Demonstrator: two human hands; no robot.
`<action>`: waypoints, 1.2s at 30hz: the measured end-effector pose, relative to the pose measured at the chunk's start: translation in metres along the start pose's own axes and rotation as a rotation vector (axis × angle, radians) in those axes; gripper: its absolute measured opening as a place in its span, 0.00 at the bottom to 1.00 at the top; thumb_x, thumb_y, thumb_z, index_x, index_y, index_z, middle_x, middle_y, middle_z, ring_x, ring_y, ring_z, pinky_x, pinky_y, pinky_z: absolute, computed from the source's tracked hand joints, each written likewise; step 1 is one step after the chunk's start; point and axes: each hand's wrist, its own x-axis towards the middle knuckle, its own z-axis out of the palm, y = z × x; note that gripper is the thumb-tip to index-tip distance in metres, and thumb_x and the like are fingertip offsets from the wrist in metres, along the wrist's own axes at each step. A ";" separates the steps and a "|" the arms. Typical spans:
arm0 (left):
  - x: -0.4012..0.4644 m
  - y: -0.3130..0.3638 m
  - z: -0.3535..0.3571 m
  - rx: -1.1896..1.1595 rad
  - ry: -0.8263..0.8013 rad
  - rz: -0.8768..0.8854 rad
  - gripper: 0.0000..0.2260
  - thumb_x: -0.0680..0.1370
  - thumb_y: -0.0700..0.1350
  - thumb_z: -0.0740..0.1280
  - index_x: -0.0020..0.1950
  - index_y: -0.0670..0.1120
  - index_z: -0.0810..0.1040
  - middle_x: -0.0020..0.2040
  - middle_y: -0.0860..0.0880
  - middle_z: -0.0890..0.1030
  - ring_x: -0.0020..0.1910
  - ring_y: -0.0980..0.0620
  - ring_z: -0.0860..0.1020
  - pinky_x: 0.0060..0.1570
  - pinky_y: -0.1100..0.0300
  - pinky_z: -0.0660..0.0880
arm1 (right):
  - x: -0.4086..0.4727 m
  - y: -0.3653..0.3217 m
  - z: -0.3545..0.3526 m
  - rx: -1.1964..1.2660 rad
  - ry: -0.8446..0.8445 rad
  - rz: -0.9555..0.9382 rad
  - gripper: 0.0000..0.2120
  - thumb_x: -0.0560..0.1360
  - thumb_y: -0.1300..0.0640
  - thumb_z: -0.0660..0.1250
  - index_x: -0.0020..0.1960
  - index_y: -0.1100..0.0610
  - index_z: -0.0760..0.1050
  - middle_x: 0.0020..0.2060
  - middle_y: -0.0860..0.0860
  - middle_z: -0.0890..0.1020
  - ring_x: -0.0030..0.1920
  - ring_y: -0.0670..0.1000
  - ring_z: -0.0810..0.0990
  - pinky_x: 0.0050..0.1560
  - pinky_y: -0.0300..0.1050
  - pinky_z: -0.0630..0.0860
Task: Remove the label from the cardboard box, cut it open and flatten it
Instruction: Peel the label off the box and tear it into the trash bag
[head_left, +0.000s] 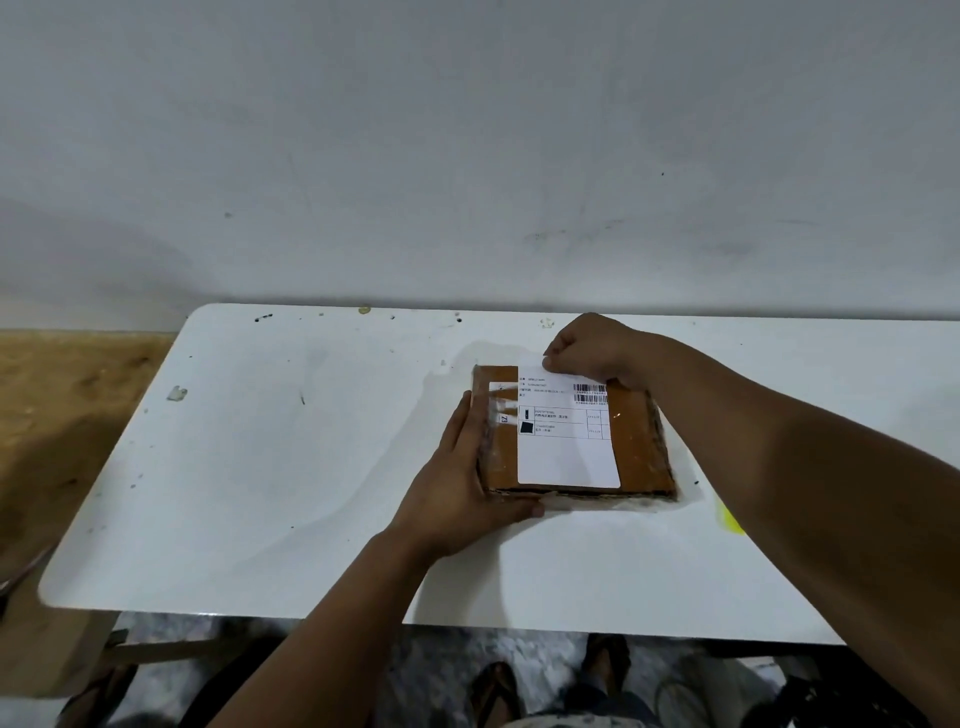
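A flat brown cardboard box (641, 447) lies on the white table (270, 467), right of centre. A white shipping label (566, 452) with barcodes covers most of its top. My right hand (592, 348) pinches the label's far edge, which is lifted off the box at the far side. My left hand (462, 478) lies flat against the box's left side, fingers along the edge and thumb at the near left corner. Clear tape runs along the box's left and near edges.
A grey wall stands right behind the table. A small yellow object (730, 519) lies on the table to the right, partly hidden by my right forearm. A scrap (176, 393) sits at the far left. My sandalled feet (498, 691) show below the near edge.
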 end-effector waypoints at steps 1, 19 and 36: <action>0.001 0.000 0.001 -0.002 0.018 0.008 0.59 0.65 0.64 0.80 0.81 0.66 0.39 0.82 0.65 0.50 0.77 0.68 0.55 0.73 0.54 0.69 | -0.001 0.000 0.002 -0.021 0.018 -0.029 0.08 0.76 0.56 0.69 0.51 0.57 0.83 0.52 0.51 0.84 0.50 0.50 0.79 0.48 0.45 0.74; -0.001 -0.005 0.004 0.056 0.066 0.026 0.60 0.65 0.64 0.80 0.83 0.63 0.41 0.81 0.67 0.49 0.71 0.79 0.49 0.62 0.82 0.56 | -0.029 0.013 0.006 -0.356 0.182 -0.260 0.04 0.79 0.54 0.61 0.47 0.48 0.74 0.45 0.47 0.81 0.42 0.51 0.81 0.39 0.45 0.71; 0.004 0.000 0.010 0.068 0.128 -0.054 0.59 0.62 0.69 0.79 0.81 0.67 0.41 0.83 0.61 0.56 0.78 0.55 0.64 0.72 0.51 0.71 | -0.030 0.039 0.022 -0.136 0.460 -0.196 0.09 0.77 0.58 0.66 0.52 0.54 0.84 0.50 0.52 0.82 0.53 0.53 0.79 0.53 0.47 0.75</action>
